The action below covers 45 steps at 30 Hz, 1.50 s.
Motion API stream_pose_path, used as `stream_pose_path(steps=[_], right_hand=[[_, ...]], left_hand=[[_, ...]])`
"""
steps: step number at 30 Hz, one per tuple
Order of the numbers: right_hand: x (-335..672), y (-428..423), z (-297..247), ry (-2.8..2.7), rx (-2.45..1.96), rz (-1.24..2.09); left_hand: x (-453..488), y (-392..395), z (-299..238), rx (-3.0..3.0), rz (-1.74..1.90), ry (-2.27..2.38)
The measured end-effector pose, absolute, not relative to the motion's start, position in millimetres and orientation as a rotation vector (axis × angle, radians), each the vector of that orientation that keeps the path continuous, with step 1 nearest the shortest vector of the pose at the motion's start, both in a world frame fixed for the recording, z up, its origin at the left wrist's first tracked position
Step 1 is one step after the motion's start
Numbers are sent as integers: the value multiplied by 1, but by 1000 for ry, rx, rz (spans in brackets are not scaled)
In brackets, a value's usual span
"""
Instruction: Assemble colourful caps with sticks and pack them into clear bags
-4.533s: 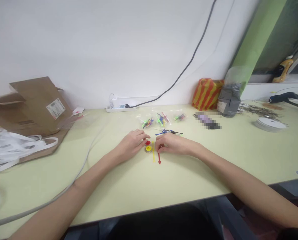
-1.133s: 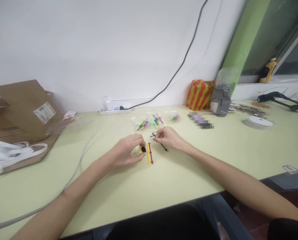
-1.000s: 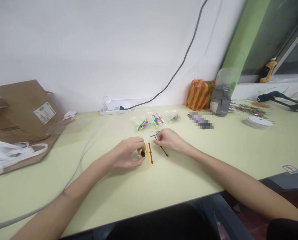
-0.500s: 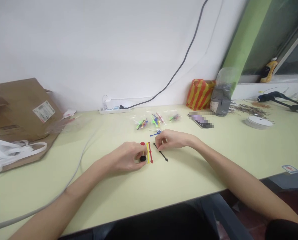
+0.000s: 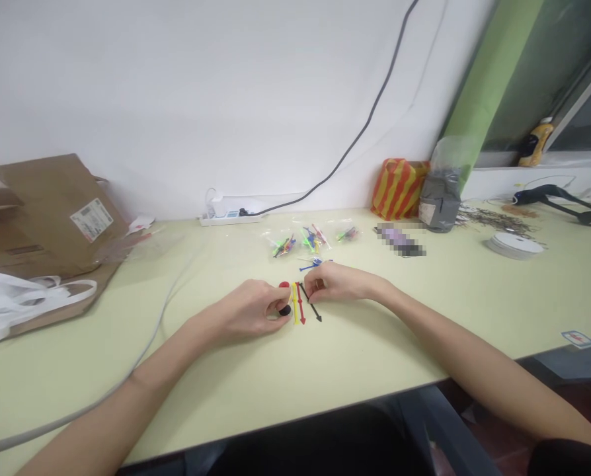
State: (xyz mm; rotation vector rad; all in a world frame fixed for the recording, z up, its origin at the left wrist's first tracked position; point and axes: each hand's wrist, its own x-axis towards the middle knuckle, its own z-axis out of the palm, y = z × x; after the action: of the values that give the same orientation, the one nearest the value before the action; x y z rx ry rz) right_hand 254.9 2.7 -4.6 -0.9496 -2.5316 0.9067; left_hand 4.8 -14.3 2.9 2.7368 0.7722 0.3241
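My left hand (image 5: 253, 307) rests on the table with thumb and fingers closed round a small black round piece (image 5: 285, 309). A red round piece (image 5: 284, 285) shows just beyond its index finger. Right of these fingers lie a yellow plastic stick (image 5: 295, 304) and a red plastic arrow (image 5: 301, 303), side by side. My right hand (image 5: 330, 283) pinches a black plastic arrow (image 5: 316, 312) near its upper end; the arrow slants beside the red one, head toward me. Just beyond my right hand are blue plastic pieces (image 5: 311, 265), partly hidden by it.
Clear bags of coloured plastic pieces (image 5: 315, 238) lie behind my hands, with a phone (image 5: 399, 239) to their right. A cardboard box (image 5: 52, 218) and a grey cable (image 5: 149, 350) are at left. A striped bag (image 5: 399, 188) and white spool (image 5: 515, 245) stand at right.
My right hand has moved slightly left, bringing the black arrow closer to the red arrow. My left hand has stayed nearly still; the black round piece has shifted slightly away from me.
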Motion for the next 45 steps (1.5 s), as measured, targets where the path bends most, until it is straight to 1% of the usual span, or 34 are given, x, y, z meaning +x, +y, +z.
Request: stream_pose_path(steps=[3, 7, 13, 19, 21, 25, 28, 37, 41, 45], right_hand=[[252, 2, -5, -2546, -952, 849], [248, -2, -3, -2568, -963, 784], [246, -5, -5, -2558, -972, 788], [247, -4, -2, -2558, -947, 800], [252, 1, -2, -2505, -1033, 662], [266, 18, -8, -2369, -1249, 227], [275, 28, -15, -2375, -1340, 64], [273, 33, -23, -2349, -1415, -45], [274, 34, -24, -2305, -1401, -3], [270, 29, -20, -2153, -1262, 169]], left_hand=[[5, -14, 5, 2742, 332, 795], [1, -7, 4, 2760, 387, 942], [-6, 7, -3, 2754, 478, 1139], [-7, 11, -6, 2686, 509, 1217], [-7, 12, -6, 2684, 505, 1227], [-7, 13, -8, 2679, 499, 1235], [-7, 13, -10, 2680, 499, 1223], [-3, 11, -11, 2668, 503, 1207], [-2, 11, -13, 2653, 531, 1208], [0, 8, -16, 2617, 646, 1196]])
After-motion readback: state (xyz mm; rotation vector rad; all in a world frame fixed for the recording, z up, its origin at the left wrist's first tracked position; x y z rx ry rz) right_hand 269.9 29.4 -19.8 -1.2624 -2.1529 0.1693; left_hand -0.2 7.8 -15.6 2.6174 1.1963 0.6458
